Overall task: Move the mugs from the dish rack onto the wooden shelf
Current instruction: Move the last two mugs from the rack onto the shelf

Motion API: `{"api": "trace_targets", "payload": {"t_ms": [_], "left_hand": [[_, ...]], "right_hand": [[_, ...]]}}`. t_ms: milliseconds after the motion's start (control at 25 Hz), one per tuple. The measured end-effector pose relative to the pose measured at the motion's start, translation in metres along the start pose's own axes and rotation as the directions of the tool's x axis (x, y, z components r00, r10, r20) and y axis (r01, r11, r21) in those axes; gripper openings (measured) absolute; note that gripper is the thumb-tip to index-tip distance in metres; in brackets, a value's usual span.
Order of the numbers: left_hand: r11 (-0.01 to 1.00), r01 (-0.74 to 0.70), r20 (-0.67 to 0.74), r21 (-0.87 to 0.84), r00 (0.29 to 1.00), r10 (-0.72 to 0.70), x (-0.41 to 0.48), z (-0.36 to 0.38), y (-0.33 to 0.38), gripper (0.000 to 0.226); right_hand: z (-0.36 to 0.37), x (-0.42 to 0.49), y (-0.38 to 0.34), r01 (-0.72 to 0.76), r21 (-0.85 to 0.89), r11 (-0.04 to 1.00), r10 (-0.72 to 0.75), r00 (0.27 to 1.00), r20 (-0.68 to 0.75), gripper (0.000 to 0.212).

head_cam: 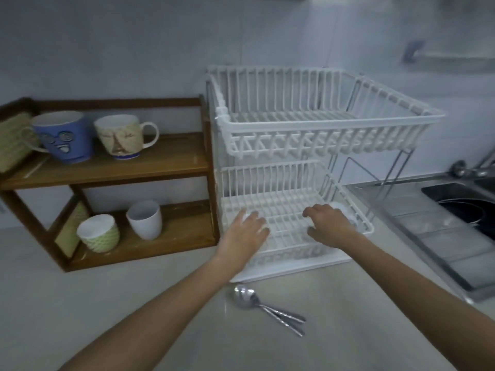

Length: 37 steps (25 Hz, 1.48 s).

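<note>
A: Where to look for the mugs?

B: On the wooden shelf (166,159), by the look of it. Blue mug (64,137) and cream mug (119,136) side by side on the upper board, green-patterned cup (98,232) and white cup (144,219) near the front edge of the lower board. Upright, all four.

A: And in the dish rack (294,124)?

B: Hard to say. Nothing in the top tier. Only a white blur under the left hand (246,231), at the front left corner of the bottom tier. Could be a last mug or just part of the rack.

A: Fingers?

B: Left fingers (258,219) spread and released, lying flat over that blur. Right hand (329,223) curled over the right side of the same tier; cannot tell whether grasping anything.

A: How to do this well?

B: Feel along the wires first. If a mug is there, take it by the body or handle, lift clear of the tier's front rail, then swing left.

A: Room for that?

B: Plenty on the upper board's right end, just beside the rack. Mind the shelf's end post, and the spoons (265,306) on the desk (160,303) near the rack's front edge. Keep away from the sink (455,199) at the right.
</note>
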State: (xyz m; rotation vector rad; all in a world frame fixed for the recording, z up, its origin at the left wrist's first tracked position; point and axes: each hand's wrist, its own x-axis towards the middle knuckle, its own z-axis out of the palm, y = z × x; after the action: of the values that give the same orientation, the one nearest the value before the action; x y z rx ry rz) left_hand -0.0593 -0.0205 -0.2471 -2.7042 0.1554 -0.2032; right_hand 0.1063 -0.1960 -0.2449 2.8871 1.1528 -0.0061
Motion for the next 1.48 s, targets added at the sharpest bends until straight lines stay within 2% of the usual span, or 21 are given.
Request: {"api": "trace_targets", "payload": {"t_ms": [40, 80, 160, 280, 360, 480, 600, 720, 840, 920, 960, 1000, 1040, 1120, 1200, 1280, 1320, 1400, 1480], "left_hand": [[0.992, -0.005, 0.166, 0.123, 0.986, -0.015, 0.013, -0.001, -0.005, 0.052], [0.970, -0.060, 0.276, 0.234, 0.961, -0.007, 0.026, -0.001, -0.008, 0.057], [0.900, -0.224, 0.443, 0.373, 0.896, 0.039, 0.045, 0.003, -0.008, 0.066], [0.770, -0.393, 0.556, 0.503, 0.829, 0.060, 0.058, 0.017, 0.002, 0.080], [0.686, -0.418, 0.577, 0.596, 0.817, -0.004, 0.058, 0.025, 0.008, 0.088], [0.716, -0.323, 0.522, 0.619, 0.850, -0.067, 0.055, 0.032, 0.012, 0.083], [0.748, -0.248, 0.489, 0.615, 0.865, -0.115, 0.055, 0.032, 0.015, 0.066], [0.800, -0.108, 0.427, 0.590, 0.883, -0.195, 0.057, 0.026, 0.011, 0.050], [0.899, 0.189, 0.290, 0.395, 0.903, -0.317, 0.055, 0.011, 0.007, 0.067], [0.896, 0.441, 0.168, 0.056, 0.880, -0.444, 0.048, 0.001, 0.009, 0.083], [0.827, 0.535, 0.116, -0.173, 0.845, -0.522, 0.040, -0.004, 0.014, 0.086], [0.716, 0.575, 0.080, -0.397, 0.798, -0.597, 0.029, -0.008, 0.019, 0.085], [0.597, 0.558, 0.055, -0.577, 0.755, -0.653, 0.017, -0.013, 0.025, 0.083], [0.416, 0.460, 0.034, -0.785, 0.702, -0.711, -0.011, -0.016, 0.036, 0.080], [0.249, 0.360, 0.058, -0.899, 0.663, -0.746, -0.042, -0.018, 0.040, 0.080], [0.066, 0.265, 0.119, -0.962, 0.624, -0.773, -0.071, -0.018, 0.038, 0.081], [-0.007, 0.227, 0.147, -0.974, 0.604, -0.783, -0.085, -0.017, 0.036, 0.080], [-0.078, 0.191, 0.173, -0.979, 0.556, -0.813, -0.115, -0.012, 0.027, 0.077], [-0.103, 0.190, 0.187, -0.976, 0.504, -0.843, -0.141, -0.009, 0.016, 0.076]], "right_hand": [[-0.002, 0.008, 0.013, 0.078, -0.283, 0.956, -0.037, 0.988, 0.147, 0.043], [-0.002, 0.015, 0.023, 0.182, -0.480, 0.858, -0.072, 0.969, 0.238, 0.046], [-0.001, 0.029, 0.035, 0.303, -0.627, 0.718, -0.106, 0.937, 0.332, 0.050], [0.003, 0.047, 0.037, 0.340, -0.730, 0.593, -0.052, 0.921, 0.387, 0.058], [0.012, 0.051, 0.038, 0.369, -0.797, 0.478, -0.070, 0.920, 0.384, 0.058], [0.029, 0.054, 0.046, 0.380, -0.845, 0.377, -0.141, 0.925, 0.354, 0.064], [0.033, 0.056, 0.053, 0.363, -0.852, 0.378, -0.203, 0.930, 0.306, 0.067], [0.027, 0.055, 0.056, 0.317, -0.819, 0.478, -0.190, 0.948, 0.256, 0.068], [-0.002, 0.049, 0.052, 0.223, -0.698, 0.681, -0.188, 0.974, 0.129, 0.070], [-0.024, 0.043, 0.050, 0.179, -0.527, 0.831, -0.208, 0.978, 0.005, 0.083], [-0.033, 0.039, 0.049, 0.184, -0.372, 0.910, -0.212, 0.976, -0.037, 0.090], [-0.042, 0.034, 0.049, 0.195, -0.150, 0.969, -0.205, 0.977, -0.058, 0.095], [-0.049, 0.026, 0.048, 0.199, 0.115, 0.973, -0.193, 0.979, -0.068, 0.097], [-0.053, 0.007, 0.042, 0.225, 0.526, 0.820, -0.204, 0.974, -0.099, 0.096], [-0.050, -0.011, 0.033, 0.276, 0.746, 0.606, -0.256, 0.956, -0.146, 0.091], [-0.050, -0.026, 0.018, 0.337, 0.841, 0.423, -0.328, 0.922, -0.205, 0.082], [-0.053, -0.034, 0.008, 0.370, 0.855, 0.363, -0.360, 0.902, -0.237, 0.081], [-0.062, -0.046, -0.018, 0.430, 0.855, 0.291, -0.412, 0.863, -0.294, 0.082], [-0.071, -0.056, -0.048, 0.480, 0.847, 0.230, -0.455, 0.822, -0.342, 0.084]]}}
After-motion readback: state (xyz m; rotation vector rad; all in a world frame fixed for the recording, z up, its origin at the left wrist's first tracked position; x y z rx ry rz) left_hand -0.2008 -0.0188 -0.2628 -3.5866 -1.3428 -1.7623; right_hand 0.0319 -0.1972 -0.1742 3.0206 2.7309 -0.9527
